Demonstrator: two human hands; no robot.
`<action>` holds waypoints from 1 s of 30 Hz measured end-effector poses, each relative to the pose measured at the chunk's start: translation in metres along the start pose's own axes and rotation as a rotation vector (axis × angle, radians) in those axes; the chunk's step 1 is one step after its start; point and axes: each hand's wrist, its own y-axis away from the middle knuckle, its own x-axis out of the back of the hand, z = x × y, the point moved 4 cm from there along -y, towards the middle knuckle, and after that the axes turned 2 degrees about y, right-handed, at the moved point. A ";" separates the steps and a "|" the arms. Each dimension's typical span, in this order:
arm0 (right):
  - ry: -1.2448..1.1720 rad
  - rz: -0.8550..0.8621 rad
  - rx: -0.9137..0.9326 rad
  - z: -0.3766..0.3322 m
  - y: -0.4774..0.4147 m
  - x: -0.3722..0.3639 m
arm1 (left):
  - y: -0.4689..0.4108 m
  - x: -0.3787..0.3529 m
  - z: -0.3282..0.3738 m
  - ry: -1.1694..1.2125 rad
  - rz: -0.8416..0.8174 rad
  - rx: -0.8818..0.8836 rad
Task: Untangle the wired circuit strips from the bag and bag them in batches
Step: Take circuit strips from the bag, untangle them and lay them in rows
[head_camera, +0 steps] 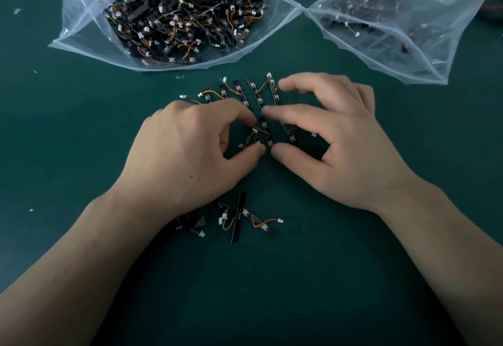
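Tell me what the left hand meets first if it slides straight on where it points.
Likely the circuit strip just ahead of the left hand; the right hand sits close behind it, though depth is unclear.

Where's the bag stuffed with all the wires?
In the head view, the full bag lies top left on the green table, beside the emptier bag.
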 end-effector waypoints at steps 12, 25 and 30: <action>0.042 -0.056 0.024 -0.002 -0.001 -0.002 | 0.000 0.000 0.001 0.001 0.000 0.005; -0.023 -0.020 -0.031 -0.001 -0.001 0.002 | 0.000 0.000 0.000 0.021 0.000 0.000; -0.098 0.017 -0.093 0.006 0.001 0.009 | 0.001 0.000 -0.003 0.033 -0.007 0.013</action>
